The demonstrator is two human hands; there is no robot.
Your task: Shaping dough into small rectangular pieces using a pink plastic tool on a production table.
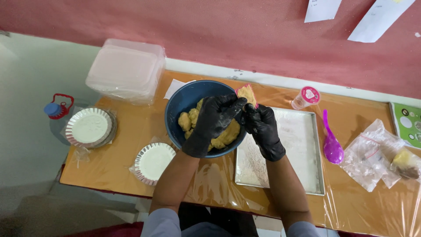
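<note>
On the far left of the worktop (131, 131), which is wrapped in clear film, we see two stacks of fluted foil tart tins (90, 127), one nearer the edge (152, 161), and behind them a clear lidded plastic box (127, 70); a capped water bottle (55, 109) stands off the worktop's left end. In the middle sits the blue bowl (184, 98), and in it the yellow dough (186, 120), a lumpy, pale golden mass torn into rough clumps. We judge it soft and pliable, a little greasy and crumbly at the edges, light in small portions, so it wants pinching off with the fingertips and cupping in the palm, not squeezing hard. Our left hand (212, 123), in a black glove dusted with flour, reaches across the bowl with its fingers curled toward the other hand; whether it grips dough we cannot tell. Our right hand (263, 129), also gloved in black, is closed around a pink scraper (246, 93) caked with dough, held over the bowl's far rim, just touching the left fingertips. To the right lies a floured metal baking tray (302, 149), then a small cup with a pink lid (306, 97), a purple spoon (332, 145), and clear plastic bags (372, 158), one with a yellowish lump inside
</note>
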